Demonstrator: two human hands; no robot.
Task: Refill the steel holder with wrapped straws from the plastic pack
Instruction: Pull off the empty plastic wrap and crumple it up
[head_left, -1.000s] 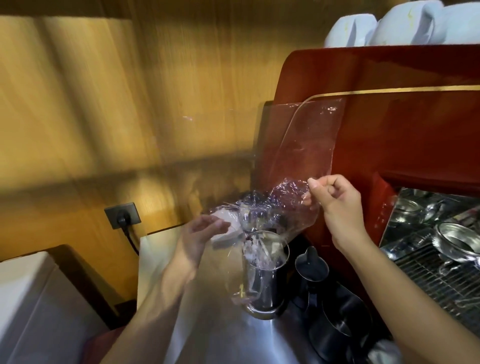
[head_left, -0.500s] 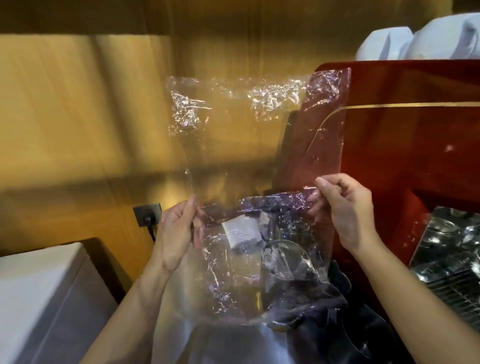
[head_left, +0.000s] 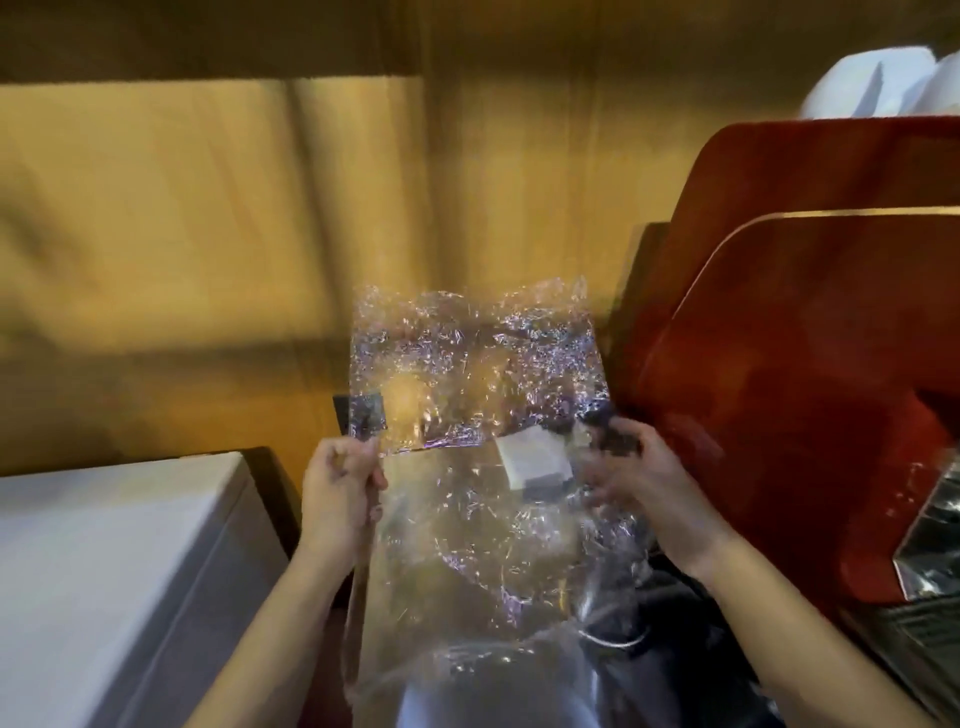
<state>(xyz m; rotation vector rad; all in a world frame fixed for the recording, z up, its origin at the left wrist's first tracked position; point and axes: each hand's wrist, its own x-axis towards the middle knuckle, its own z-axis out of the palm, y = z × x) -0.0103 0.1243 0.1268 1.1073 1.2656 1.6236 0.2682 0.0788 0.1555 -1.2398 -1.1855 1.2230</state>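
A clear, crinkled plastic pack (head_left: 470, 499) hangs spread out in front of me, with a white label (head_left: 530, 460) near its upper right. I see no straws inside it. My left hand (head_left: 340, 493) pinches the pack's left edge. My right hand (head_left: 631, 483) grips its right edge; the fingers are blurred. The upper part of the pack is folded down toward me. The steel holder is mostly hidden behind the pack; only a bit of curved steel rim (head_left: 613, 639) shows low at the right.
A red espresso machine (head_left: 800, 374) fills the right side, with white cups (head_left: 883, 83) on top and its steel drip area (head_left: 930, 545) at the edge. A white appliance (head_left: 104, 571) stands at the left. A wall socket (head_left: 358, 415) sits on the wooden wall behind.
The pack's top has dropped and folded down. Both hands have come lower and hold the pack wider apart, and my view has turned left, so the holder is now covered.
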